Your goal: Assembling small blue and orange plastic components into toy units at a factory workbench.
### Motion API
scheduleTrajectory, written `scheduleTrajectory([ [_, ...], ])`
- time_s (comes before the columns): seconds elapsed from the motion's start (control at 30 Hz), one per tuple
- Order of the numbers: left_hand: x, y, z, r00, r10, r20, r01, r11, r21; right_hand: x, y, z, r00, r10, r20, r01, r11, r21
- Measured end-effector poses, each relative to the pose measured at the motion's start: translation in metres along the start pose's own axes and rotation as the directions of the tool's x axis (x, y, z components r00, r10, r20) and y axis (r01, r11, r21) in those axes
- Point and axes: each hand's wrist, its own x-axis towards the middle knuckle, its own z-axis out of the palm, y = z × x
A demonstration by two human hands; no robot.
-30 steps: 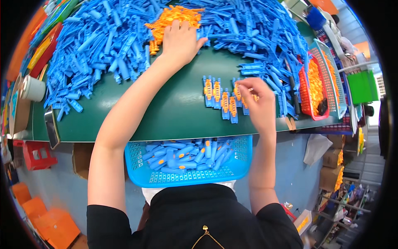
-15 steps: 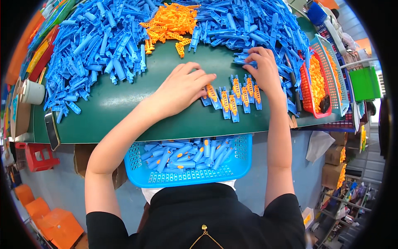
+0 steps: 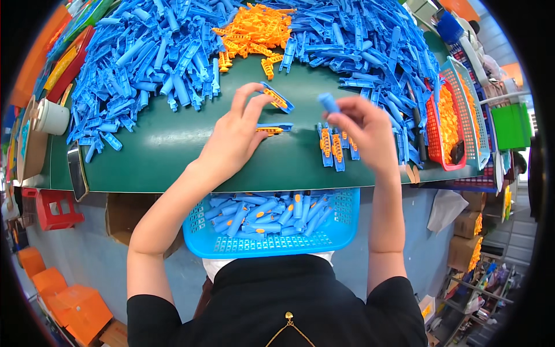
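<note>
My left hand point(image 3: 230, 141) is closed on blue plastic half-shells with orange ribbed inserts. One filled half-shell point(image 3: 280, 99) juts out at the fingertips, and a second filled half-shell point(image 3: 273, 128) shows by the thumb. My right hand point(image 3: 370, 132) pinches a plain blue half-shell point(image 3: 328, 103), rounded side up and slightly blurred. Below that hand, a short row of filled half-shells point(image 3: 332, 148) lies on the green tabletop point(image 3: 167, 168), partly covered by my fingers.
Large heaps of blue half-shells point(image 3: 144, 58) spread across the back, with a pile of orange inserts point(image 3: 257, 29) between them. A blue basket point(image 3: 272, 247) of closed blue pieces sits before me. At right stands a red basket point(image 3: 430, 130) of orange parts; at left, a phone point(image 3: 76, 168).
My left hand has lifted filled half-shells off the left of the row. My right hand has come back from the right heap with a blue half-shell.
</note>
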Motion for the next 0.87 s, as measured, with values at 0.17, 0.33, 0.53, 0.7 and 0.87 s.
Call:
scheduleTrajectory([
  [0.17,-0.013,-0.003,-0.023,0.999,0.009,0.047,-0.012,0.997,0.072,-0.028,-0.009,0.038,0.87,-0.266,0.416,0.449,0.775,-0.445],
  [0.33,-0.019,0.003,-0.025,0.971,-0.024,0.238,-0.038,0.967,0.251,-0.024,-0.004,0.063,0.869,-0.045,0.493,0.267,0.881,-0.391],
  [0.53,-0.028,-0.009,-0.009,0.996,-0.091,0.011,0.091,0.996,0.002,-0.023,-0.002,0.079,0.926,-0.151,0.346,0.301,0.848,-0.437],
  [0.7,-0.02,-0.006,-0.01,0.876,-0.337,0.345,0.476,0.495,-0.727,-0.025,0.005,0.078,0.908,-0.327,0.262,0.412,0.808,-0.421],
  [0.87,-0.016,-0.005,-0.006,0.85,-0.374,0.372,0.486,0.283,-0.827,-0.047,-0.006,0.081,0.992,-0.031,0.126,0.094,0.843,-0.529],
])
